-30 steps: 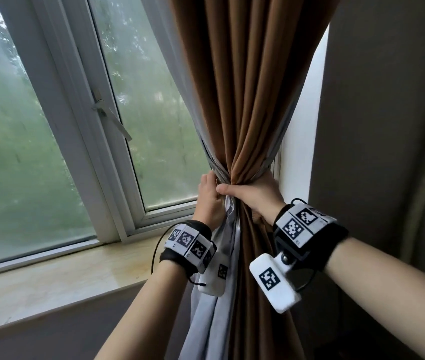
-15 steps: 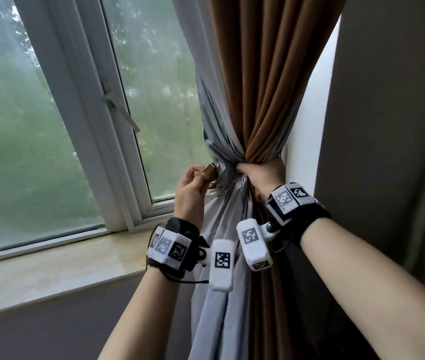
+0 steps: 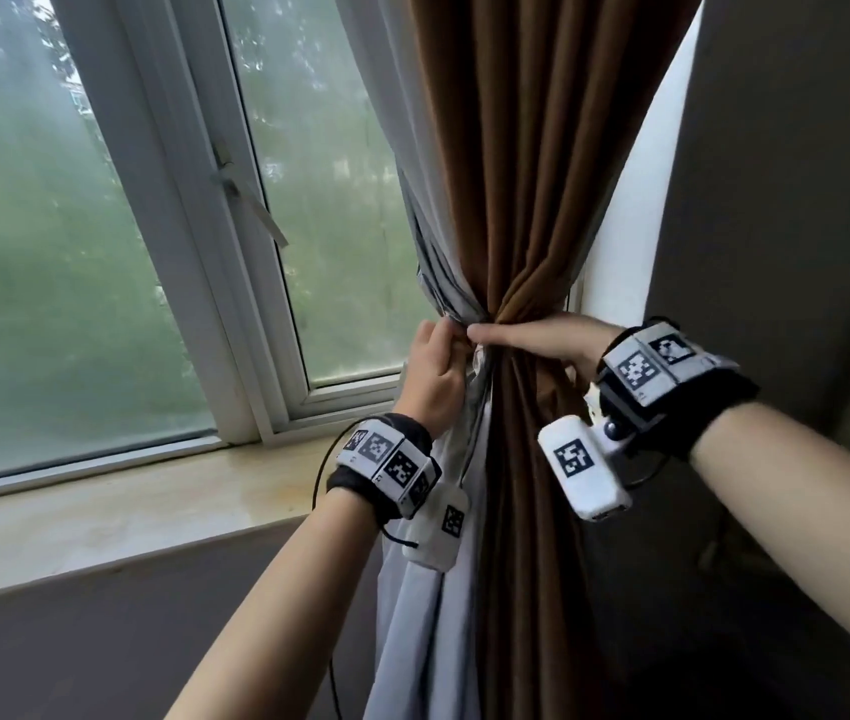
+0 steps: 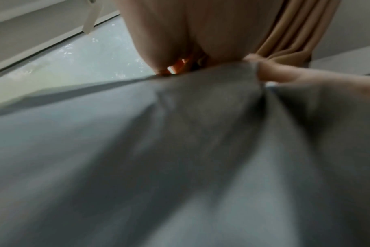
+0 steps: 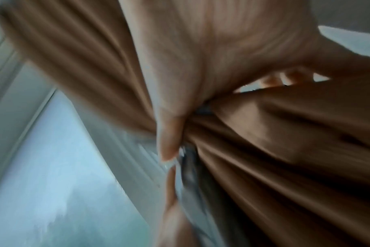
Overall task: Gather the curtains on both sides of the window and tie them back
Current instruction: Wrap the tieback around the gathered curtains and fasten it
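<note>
The brown curtain (image 3: 516, 174) with its grey lining (image 3: 428, 589) is bunched into a narrow waist beside the window. My right hand (image 3: 542, 337) wraps round that waist from the right, its thumb lying across the front. My left hand (image 3: 438, 366) is against the bunch on the grey side with its fingers curled. In the left wrist view a small brown strap end (image 4: 178, 66) shows between the fingers of my left hand (image 4: 190, 33), above the lining (image 4: 180, 150). The right wrist view shows my right hand (image 5: 201, 58) clamped on the brown folds (image 5: 285, 133).
A white window frame with a lever handle (image 3: 251, 205) stands left of the curtain. A pale stone sill (image 3: 100, 517) runs below it. A white reveal (image 3: 630, 226) and a grey wall (image 3: 802, 200) close in on the right.
Half a second ago my left hand was out to the left of the bunch, holding up the strap end. It is now back against the gathered waist. My right hand has kept its grip.
</note>
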Action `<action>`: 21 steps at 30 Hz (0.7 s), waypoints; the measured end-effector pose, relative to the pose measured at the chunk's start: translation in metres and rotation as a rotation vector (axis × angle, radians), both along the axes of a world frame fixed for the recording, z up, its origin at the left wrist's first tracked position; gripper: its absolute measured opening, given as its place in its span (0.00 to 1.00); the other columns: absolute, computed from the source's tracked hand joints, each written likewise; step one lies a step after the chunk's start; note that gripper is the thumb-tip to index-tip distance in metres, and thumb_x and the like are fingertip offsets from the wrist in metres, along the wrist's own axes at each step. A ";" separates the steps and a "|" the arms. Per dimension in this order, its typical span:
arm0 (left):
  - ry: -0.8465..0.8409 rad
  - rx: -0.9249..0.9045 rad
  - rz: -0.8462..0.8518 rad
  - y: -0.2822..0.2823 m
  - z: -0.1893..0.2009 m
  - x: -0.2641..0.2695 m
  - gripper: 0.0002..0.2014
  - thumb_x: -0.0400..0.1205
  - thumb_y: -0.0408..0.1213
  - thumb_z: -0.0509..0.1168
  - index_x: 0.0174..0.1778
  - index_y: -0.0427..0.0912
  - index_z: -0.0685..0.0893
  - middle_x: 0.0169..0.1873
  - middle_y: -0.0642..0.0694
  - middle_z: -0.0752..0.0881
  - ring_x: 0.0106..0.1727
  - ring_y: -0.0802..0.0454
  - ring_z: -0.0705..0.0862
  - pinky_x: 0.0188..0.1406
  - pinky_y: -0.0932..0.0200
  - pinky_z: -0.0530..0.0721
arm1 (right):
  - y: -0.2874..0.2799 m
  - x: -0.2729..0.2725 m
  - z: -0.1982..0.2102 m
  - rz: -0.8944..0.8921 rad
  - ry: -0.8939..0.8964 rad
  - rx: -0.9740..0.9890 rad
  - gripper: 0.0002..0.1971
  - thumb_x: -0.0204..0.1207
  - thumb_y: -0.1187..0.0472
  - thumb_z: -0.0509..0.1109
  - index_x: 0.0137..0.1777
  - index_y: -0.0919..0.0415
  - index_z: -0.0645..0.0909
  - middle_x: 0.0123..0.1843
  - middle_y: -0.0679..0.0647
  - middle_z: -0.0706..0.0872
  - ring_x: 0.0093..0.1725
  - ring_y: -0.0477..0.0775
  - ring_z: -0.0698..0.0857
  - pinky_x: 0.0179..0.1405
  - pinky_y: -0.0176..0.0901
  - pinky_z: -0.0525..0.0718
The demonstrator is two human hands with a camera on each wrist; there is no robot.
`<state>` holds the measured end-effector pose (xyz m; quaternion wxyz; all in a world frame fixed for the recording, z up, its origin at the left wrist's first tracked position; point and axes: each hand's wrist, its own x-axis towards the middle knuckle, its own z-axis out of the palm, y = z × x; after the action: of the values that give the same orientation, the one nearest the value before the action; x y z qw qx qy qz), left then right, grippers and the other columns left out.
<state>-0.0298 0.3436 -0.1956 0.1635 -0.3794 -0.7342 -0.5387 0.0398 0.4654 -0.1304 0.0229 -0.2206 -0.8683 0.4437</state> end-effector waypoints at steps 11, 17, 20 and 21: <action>-0.267 0.040 -0.353 -0.008 0.000 0.017 0.23 0.64 0.56 0.62 0.55 0.58 0.71 0.64 0.40 0.70 0.69 0.47 0.69 0.75 0.45 0.66 | 0.009 0.023 -0.013 -0.045 0.260 -0.267 0.24 0.63 0.56 0.78 0.61 0.56 0.81 0.53 0.52 0.87 0.51 0.52 0.86 0.54 0.44 0.83; 0.210 -0.203 0.114 0.000 -0.007 0.020 0.41 0.61 0.62 0.66 0.62 0.34 0.77 0.56 0.37 0.78 0.60 0.41 0.75 0.63 0.47 0.73 | 0.015 -0.008 -0.036 -0.063 0.293 -0.139 0.42 0.43 0.37 0.76 0.64 0.46 0.79 0.58 0.51 0.85 0.65 0.58 0.79 0.64 0.52 0.81; 0.292 -0.319 0.225 0.008 -0.011 0.011 0.33 0.68 0.56 0.60 0.59 0.32 0.80 0.52 0.34 0.81 0.54 0.36 0.78 0.53 0.41 0.75 | 0.001 0.014 -0.027 0.021 0.267 -0.114 0.39 0.48 0.39 0.77 0.64 0.49 0.80 0.60 0.53 0.85 0.62 0.54 0.82 0.64 0.49 0.81; 0.292 -0.348 0.235 0.011 -0.011 0.007 0.30 0.69 0.53 0.58 0.59 0.33 0.80 0.52 0.35 0.81 0.54 0.36 0.79 0.52 0.41 0.77 | -0.002 0.018 -0.026 0.036 0.267 -0.074 0.42 0.45 0.36 0.76 0.65 0.49 0.79 0.61 0.55 0.84 0.64 0.55 0.81 0.65 0.50 0.81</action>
<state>-0.0228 0.3543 -0.2067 0.2615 -0.3878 -0.8235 -0.3212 0.0579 0.4633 -0.1564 0.1219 -0.1446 -0.8446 0.5009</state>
